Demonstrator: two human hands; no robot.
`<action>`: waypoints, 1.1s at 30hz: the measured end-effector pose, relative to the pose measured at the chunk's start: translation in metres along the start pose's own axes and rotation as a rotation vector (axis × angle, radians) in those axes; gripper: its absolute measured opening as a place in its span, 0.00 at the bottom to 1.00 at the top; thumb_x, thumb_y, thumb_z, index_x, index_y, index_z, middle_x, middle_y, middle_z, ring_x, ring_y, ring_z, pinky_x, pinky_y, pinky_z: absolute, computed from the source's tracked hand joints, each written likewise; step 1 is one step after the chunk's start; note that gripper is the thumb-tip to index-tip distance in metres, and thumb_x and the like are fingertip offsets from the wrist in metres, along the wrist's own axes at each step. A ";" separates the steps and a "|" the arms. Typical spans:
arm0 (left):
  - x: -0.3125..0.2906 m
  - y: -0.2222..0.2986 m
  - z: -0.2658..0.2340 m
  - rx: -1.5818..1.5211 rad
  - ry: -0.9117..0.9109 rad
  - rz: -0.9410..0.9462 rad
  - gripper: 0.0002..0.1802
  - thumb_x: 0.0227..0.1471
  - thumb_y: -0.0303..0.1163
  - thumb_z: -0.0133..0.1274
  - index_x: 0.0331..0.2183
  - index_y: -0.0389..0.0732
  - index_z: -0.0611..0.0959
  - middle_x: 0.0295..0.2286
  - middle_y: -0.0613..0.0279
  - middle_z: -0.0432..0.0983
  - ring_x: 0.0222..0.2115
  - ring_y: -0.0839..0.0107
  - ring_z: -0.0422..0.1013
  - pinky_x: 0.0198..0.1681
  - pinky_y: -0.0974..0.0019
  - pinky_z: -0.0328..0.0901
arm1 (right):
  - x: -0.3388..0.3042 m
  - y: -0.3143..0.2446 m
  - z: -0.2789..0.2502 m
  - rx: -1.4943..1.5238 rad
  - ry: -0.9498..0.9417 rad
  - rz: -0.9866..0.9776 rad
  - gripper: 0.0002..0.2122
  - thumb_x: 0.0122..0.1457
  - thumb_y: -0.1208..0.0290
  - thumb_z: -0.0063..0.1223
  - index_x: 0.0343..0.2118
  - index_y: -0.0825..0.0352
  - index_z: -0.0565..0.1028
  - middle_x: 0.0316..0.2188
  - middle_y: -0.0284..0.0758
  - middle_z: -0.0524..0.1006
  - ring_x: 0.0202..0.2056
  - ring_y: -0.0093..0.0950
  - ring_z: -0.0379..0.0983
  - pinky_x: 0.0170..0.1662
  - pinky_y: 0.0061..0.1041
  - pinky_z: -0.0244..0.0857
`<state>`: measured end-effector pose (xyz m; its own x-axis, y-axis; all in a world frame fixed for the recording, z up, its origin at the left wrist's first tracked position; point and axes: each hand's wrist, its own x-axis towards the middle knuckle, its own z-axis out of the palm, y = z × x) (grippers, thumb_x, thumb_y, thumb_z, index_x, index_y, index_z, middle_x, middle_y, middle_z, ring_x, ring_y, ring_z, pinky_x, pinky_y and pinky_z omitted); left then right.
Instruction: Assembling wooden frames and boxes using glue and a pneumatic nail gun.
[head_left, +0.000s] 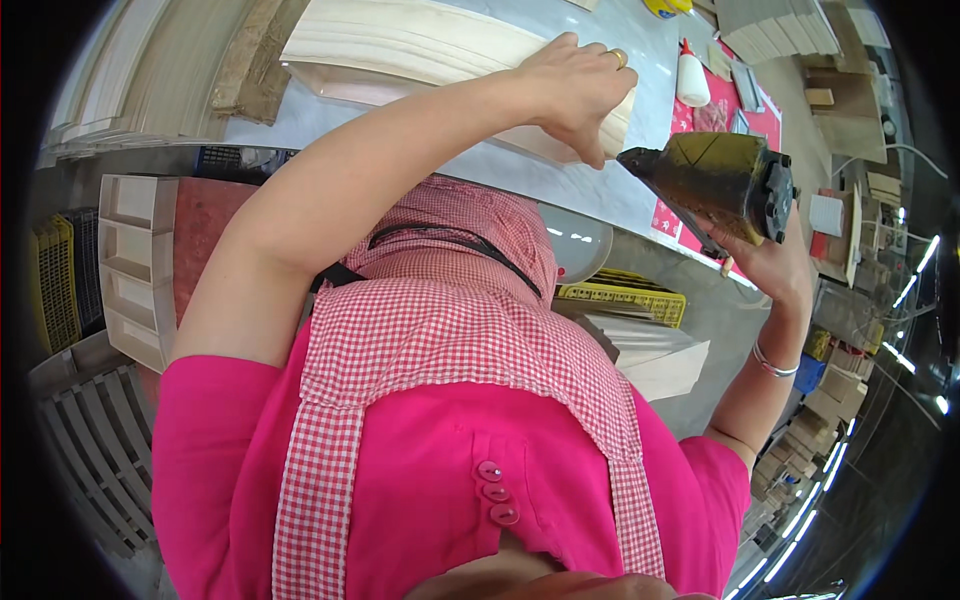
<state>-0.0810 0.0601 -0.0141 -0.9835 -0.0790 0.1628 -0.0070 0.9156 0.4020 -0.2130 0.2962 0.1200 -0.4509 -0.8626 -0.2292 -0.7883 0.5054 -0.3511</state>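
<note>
A long pale wooden box (400,45) lies across the worktable (610,195). My left hand (580,95) is closed over its right end, fingers on the far side and the thumb on the near side. In my right hand (768,262) is a pneumatic nail gun (715,180) with a worn yellow and black body, my fingers wrapped round its handle and partly hidden behind it. The gun's dark nose points left, close to my left thumb and the box's right end. Whether nose and wood touch, I cannot tell.
A white glue bottle (691,78) with a red tip stands beyond the gun on the table. Stacked wooden boards (150,70) and a rough wood block (258,65) are at the left. Below are a divided wooden tray (130,265) and a yellow crate (625,292).
</note>
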 end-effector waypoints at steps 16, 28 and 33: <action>0.000 0.002 0.000 0.009 -0.019 -0.012 0.46 0.28 0.50 0.73 0.48 0.38 0.76 0.43 0.54 0.74 0.48 0.60 0.70 0.48 0.58 0.61 | 0.008 -0.009 0.003 0.098 0.008 -0.061 0.18 0.48 0.68 0.73 0.39 0.71 0.78 0.35 0.39 0.83 0.35 0.30 0.80 0.41 0.29 0.72; 0.001 -0.001 0.003 0.009 0.039 0.011 0.45 0.27 0.50 0.73 0.46 0.36 0.76 0.42 0.51 0.75 0.48 0.58 0.70 0.47 0.57 0.62 | 0.012 -0.009 0.001 0.053 -0.011 -0.085 0.18 0.48 0.68 0.72 0.39 0.70 0.78 0.35 0.38 0.82 0.35 0.31 0.79 0.41 0.30 0.71; -0.002 -0.003 0.005 0.023 0.078 0.030 0.43 0.28 0.51 0.73 0.44 0.34 0.77 0.39 0.51 0.75 0.46 0.57 0.71 0.47 0.57 0.63 | 0.017 -0.004 -0.006 0.107 0.010 -0.118 0.19 0.47 0.68 0.73 0.40 0.71 0.78 0.35 0.38 0.82 0.35 0.28 0.78 0.42 0.30 0.71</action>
<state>-0.0802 0.0592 -0.0198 -0.9662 -0.0812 0.2446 0.0171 0.9267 0.3753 -0.2197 0.2788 0.1227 -0.3625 -0.9160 -0.1719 -0.7869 0.3996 -0.4702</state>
